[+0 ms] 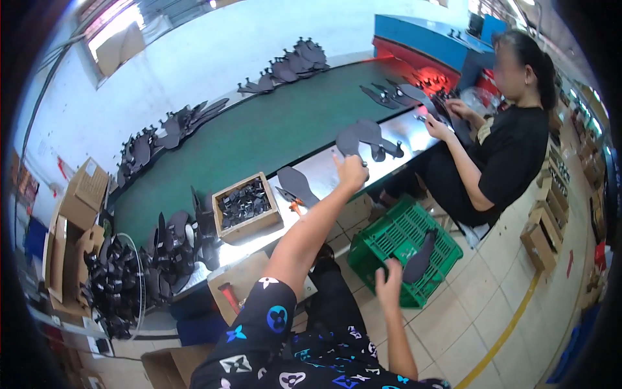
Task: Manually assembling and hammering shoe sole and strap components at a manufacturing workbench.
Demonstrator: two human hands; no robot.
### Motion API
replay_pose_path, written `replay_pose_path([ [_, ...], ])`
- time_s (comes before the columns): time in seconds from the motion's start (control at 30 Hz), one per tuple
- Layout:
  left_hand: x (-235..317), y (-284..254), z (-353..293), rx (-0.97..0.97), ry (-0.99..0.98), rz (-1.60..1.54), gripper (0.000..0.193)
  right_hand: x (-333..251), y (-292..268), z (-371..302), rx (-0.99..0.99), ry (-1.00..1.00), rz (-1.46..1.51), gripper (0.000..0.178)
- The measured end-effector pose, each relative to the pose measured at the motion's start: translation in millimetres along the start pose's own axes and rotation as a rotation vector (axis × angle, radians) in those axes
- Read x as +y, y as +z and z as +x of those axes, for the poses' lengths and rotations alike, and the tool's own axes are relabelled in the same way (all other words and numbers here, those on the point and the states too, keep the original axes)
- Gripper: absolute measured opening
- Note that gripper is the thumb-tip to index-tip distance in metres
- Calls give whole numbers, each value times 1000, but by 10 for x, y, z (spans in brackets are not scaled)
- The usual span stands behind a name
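Note:
My left hand (352, 174) reaches across the metal edge of the workbench. Its fingers close at the lower end of a dark grey shoe sole (348, 139), and a small dark part shows beside them. Another sole with a heel (379, 152) lies just beyond, to the right. My right hand (389, 283) is raised beside a green plastic crate (369, 249), fingers apart and holding nothing. A single dark sole (420, 260) lies in that crate. Left of my left hand, a flat sole (297, 183) and orange-handled pliers (295, 203) rest on the bench.
A wooden box (249, 230) of small black parts stands on the bench. Soles line the far side of the green belt (259, 129). Heaped black pieces (116, 285) fill the left. A co-worker (505, 142) sits at right, handling soles. A red-handled tool (229, 296) lies below.

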State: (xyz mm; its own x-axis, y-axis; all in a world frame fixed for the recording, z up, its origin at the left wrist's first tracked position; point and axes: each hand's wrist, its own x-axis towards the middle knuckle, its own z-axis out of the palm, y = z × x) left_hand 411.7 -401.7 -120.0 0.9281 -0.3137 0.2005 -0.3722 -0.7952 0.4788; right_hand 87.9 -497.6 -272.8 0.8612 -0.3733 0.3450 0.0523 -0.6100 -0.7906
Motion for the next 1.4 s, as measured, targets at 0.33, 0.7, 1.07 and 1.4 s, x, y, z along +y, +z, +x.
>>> replay_pose_path([
  [0.33,-593,-2609,-1180,1033,233,-28,20,-2376,542,508,-356,-857,60,42],
  [0.7,-1266,-2207,-3558,472,-68,-261,32,-1081,-105,-3,-680,-214,24,51],
  [1.07,-1359,-2117,-2348,489,92,93,18,-1244,-696,-408,-43,695,780,33],
  [1.4,-1826,-1864,-1427,405,96,249,13,-1545,-316,491,-10,-149,295,18],
])
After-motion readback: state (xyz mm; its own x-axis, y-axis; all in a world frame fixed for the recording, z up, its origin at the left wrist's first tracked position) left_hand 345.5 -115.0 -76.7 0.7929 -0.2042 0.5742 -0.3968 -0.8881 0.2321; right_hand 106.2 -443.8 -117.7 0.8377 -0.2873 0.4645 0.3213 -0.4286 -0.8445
